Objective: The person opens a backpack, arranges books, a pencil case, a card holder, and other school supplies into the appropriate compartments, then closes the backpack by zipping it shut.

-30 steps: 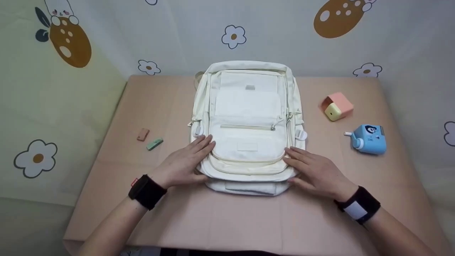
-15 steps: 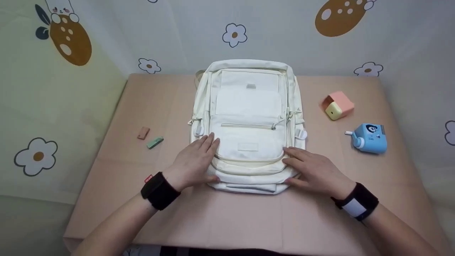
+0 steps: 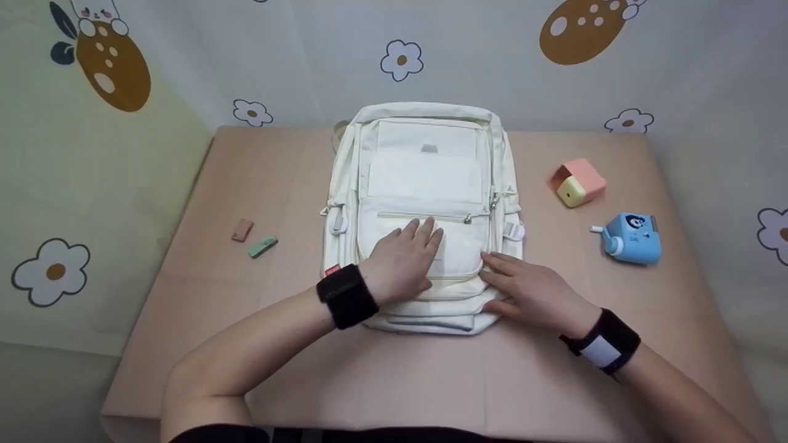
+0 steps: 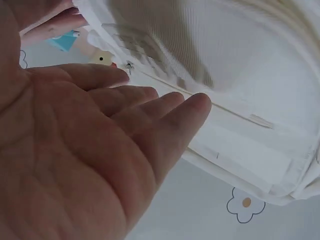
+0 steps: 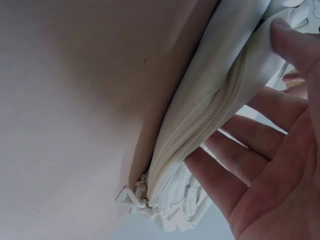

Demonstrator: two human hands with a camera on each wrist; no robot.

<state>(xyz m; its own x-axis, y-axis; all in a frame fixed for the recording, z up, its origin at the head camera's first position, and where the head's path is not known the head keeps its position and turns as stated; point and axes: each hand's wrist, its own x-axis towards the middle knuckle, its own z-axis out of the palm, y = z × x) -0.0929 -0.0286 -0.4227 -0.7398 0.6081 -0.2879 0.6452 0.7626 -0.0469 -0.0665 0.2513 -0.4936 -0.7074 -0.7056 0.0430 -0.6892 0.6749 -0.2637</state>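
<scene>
A cream-white backpack point(image 3: 425, 178) lies front side up on the table, its top away from me. My left hand point(image 3: 403, 261) is over the lower front pocket, fingers straight. In the left wrist view the left palm and fingers point(image 4: 175, 125) appear just off the fabric, with a shadow on the pocket point(image 4: 165, 40). At the lower right side of the bag rests my right hand point(image 3: 532, 295), its fingers extended along the edge. The right wrist view shows the right fingertips point(image 5: 200, 162) beside a zipper seam point(image 5: 210, 117) and the thumb against the side.
Left of the backpack lie a small pink block point(image 3: 242, 230) and a green one point(image 3: 263, 247), resembling erasers. On the right are a pink and yellow box-shaped object point(image 3: 585, 178) and a blue crank pencil sharpener point(image 3: 634, 239). A patterned curtain point(image 3: 455, 61) stands behind the table.
My left hand has moved right, from the lower left edge of the backpack onto its front pocket. The right hand stays at the lower right edge.
</scene>
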